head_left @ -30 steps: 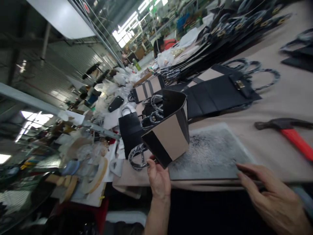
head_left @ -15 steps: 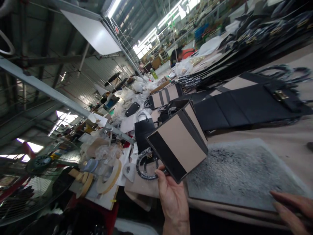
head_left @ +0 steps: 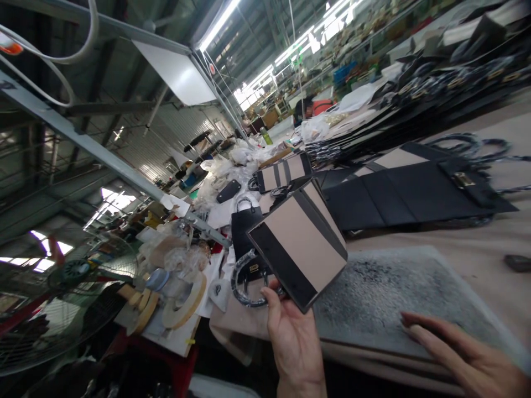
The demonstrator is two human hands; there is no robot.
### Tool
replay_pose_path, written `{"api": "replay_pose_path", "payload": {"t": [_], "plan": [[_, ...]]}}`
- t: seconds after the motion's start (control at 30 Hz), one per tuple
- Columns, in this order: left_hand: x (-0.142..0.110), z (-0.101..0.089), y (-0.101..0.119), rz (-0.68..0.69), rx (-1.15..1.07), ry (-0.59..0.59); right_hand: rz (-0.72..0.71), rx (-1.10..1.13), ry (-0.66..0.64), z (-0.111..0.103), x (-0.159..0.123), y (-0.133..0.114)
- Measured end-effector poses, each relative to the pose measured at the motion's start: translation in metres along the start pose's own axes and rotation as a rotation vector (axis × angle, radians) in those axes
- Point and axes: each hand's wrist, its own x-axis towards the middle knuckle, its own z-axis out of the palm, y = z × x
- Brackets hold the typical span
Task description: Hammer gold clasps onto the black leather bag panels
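In my left hand (head_left: 295, 337) is a beige and black handbag (head_left: 301, 243), tilted up on one corner. The fingers close round its lower edge, partly hidden behind it, with the thumb in front. A handle (head_left: 240, 284) wrapped in clear film hangs at its left side. My right hand (head_left: 460, 348) hovers over the near right part of a grey, worn slab (head_left: 385, 293), its fingers stretched out and nothing visible in them. Behind the held bag stands a small black handbag (head_left: 244, 221).
Flat black bag pieces with a gold clasp (head_left: 462, 179) lie behind the slab. A dark block (head_left: 517, 263) sits at the far right. Rolls of tape (head_left: 185, 304) stand on a board at left, near a fan (head_left: 74, 271). Stacked black pieces (head_left: 373, 121) fill the back right.
My right hand has come leftward and further into view, over the slab. The bag in my left hand has turned slightly, and its open top shows less. My view has shifted a little.
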Motion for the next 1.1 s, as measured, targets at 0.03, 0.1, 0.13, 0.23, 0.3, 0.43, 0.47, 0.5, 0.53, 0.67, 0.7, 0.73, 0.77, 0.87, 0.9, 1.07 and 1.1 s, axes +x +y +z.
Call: {"api": "replay_pose_path", "payload": {"t": [0.03,0.1,0.13,0.23,0.3,0.43,0.47,0.5,0.53,0.67,0.7,0.73,0.77,0.87,0.9,1.07,1.1], "plan": [[-0.001,-0.001,0.000,0.001,-0.013,0.000,0.052,0.050,-0.076,0.008,-0.002,-0.019],[-0.004,-0.004,0.000,0.002,-0.036,0.001,0.119,0.209,-0.274,0.029,-0.006,-0.056],[-0.004,-0.007,0.000,-0.001,-0.044,0.004,0.132,0.291,-0.335,0.040,-0.009,-0.073],[-0.005,-0.017,0.002,0.006,-0.047,-0.004,0.155,0.522,-0.482,0.072,-0.015,-0.109],[-0.005,-0.027,0.004,0.032,-0.027,-0.031,0.186,0.645,-0.523,0.091,-0.017,-0.118],[-0.009,-0.045,0.009,0.115,0.076,-0.095,0.241,0.722,-0.501,0.117,-0.018,-0.119],[-0.011,-0.049,0.010,0.138,0.102,-0.099,0.245,0.713,-0.497,0.120,-0.018,-0.118],[-0.013,-0.052,0.010,0.159,0.123,-0.094,0.249,0.701,-0.492,0.123,-0.019,-0.117],[-0.015,-0.055,0.011,0.177,0.140,-0.083,0.254,0.689,-0.487,0.125,-0.019,-0.117],[-0.020,-0.064,0.013,0.225,0.208,-0.046,0.248,0.652,-0.486,0.129,-0.023,-0.117],[-0.021,-0.066,0.014,0.232,0.229,-0.046,0.241,0.648,-0.496,0.130,-0.024,-0.116],[-0.022,-0.068,0.015,0.237,0.248,-0.047,0.237,0.645,-0.507,0.131,-0.024,-0.116],[-0.022,-0.070,0.015,0.239,0.261,-0.049,0.237,0.643,-0.515,0.132,-0.025,-0.115],[-0.022,-0.076,0.017,0.242,0.277,-0.044,0.250,0.639,-0.522,0.135,-0.026,-0.110],[-0.022,-0.077,0.017,0.242,0.279,-0.042,0.254,0.638,-0.522,0.136,-0.026,-0.108],[-0.024,-0.084,0.017,0.241,0.302,-0.034,0.273,0.634,-0.539,0.139,-0.027,-0.100],[-0.024,-0.085,0.016,0.244,0.311,-0.033,0.280,0.637,-0.545,0.140,-0.027,-0.099]]}}
